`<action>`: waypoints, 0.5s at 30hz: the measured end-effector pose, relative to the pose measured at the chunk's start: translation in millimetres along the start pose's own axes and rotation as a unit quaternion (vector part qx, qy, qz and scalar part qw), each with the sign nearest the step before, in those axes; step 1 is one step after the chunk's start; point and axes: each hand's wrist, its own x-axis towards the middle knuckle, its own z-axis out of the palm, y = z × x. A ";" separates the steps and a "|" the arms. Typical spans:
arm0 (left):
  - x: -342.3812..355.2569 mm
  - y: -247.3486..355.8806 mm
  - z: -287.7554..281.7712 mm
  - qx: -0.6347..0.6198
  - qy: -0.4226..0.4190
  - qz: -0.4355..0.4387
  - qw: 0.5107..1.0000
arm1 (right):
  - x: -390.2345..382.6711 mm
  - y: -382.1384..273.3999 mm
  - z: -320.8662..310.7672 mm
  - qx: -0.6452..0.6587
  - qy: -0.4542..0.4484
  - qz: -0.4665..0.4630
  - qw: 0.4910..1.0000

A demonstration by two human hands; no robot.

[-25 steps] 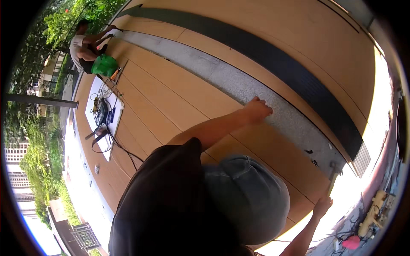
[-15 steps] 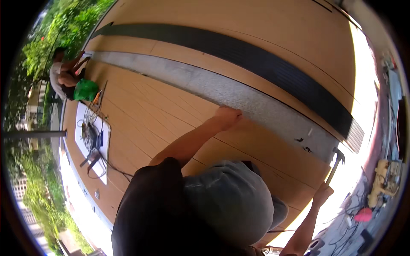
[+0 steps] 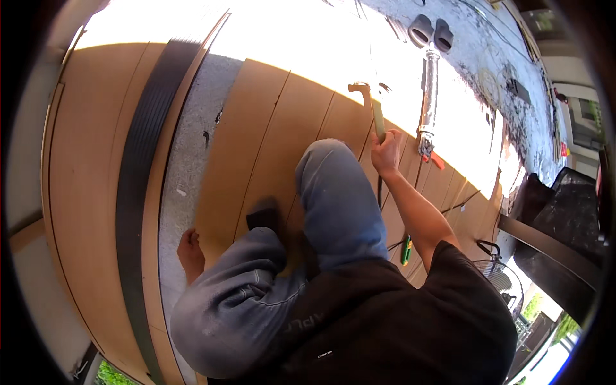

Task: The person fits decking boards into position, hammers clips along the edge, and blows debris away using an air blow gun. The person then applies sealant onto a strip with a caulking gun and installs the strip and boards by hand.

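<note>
In my right hand (image 3: 385,154) is a hammer (image 3: 370,102), gripped by its pale handle with the head pointing away from me, above the sunlit edge of the brown planks. Low on the left, my left hand (image 3: 190,251) hovers by the edge of the brown plank flooring (image 3: 247,135), beside my bent knee. Its fingers look loosely bent, with nothing visible in them. Beneath and beyond that hand runs a grey underlay strip (image 3: 183,154) with small dark bits and a white scrap on it.
A dark grooved board (image 3: 142,138) lies left of the strip. On the right are a long silvery tube (image 3: 431,90), an orange handle (image 3: 437,160), a green-and-yellow handled tool (image 3: 406,250) and a fan (image 3: 497,276). Dark slippers (image 3: 421,31) stand at the far side.
My view has swung right, so the other person, the green bag and the cable pile are out of sight. My left hand has left its place on the plank edge; the hammer stays in my right.
</note>
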 end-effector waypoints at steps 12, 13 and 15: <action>-50.3 -31.4 -25.9 0.063 -0.002 -0.125 0.990 | -35.2 48.6 13.6 -0.054 0.035 0.056 0.996; -66.5 -46.4 -27.5 0.063 0.000 -0.151 0.987 | -37.5 47.0 16.9 -0.054 0.030 0.058 0.996; -86.8 -75.3 -27.2 0.055 0.001 -0.191 0.980 | -33.2 44.9 21.6 -0.051 0.018 0.048 0.997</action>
